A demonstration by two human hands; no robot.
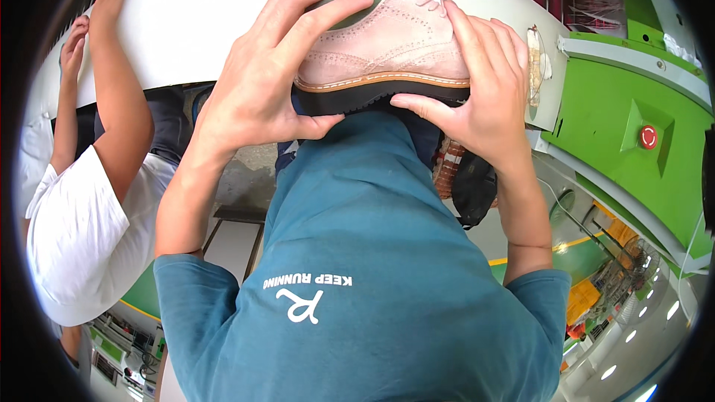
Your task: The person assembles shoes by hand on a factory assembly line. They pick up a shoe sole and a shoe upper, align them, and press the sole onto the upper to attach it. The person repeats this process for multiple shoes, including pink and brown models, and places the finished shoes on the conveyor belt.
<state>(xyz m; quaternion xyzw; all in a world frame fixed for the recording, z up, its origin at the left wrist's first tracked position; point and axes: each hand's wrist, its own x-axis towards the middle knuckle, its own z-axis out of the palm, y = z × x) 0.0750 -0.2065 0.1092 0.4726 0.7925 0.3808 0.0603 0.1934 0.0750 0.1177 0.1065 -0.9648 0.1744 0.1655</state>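
Observation:
A pink lace-up shoe with punched patterns, a tan welt and a thick black sole is held up between my two hands at the near edge of the white table. My left hand grips the heel end: its fingers reach over the green lining at the opening and its thumb lies under the sole. My right hand wraps the toe end, fingers on the upper and thumb beneath the sole. Pink laces run through the eyelets, with loose ends sticking out at the top.
A white work surface stretches along the front. At the right stands a green machine with a red push button. A co-worker in a white shirt sits at the left, arms on the table. A black bag hangs below right.

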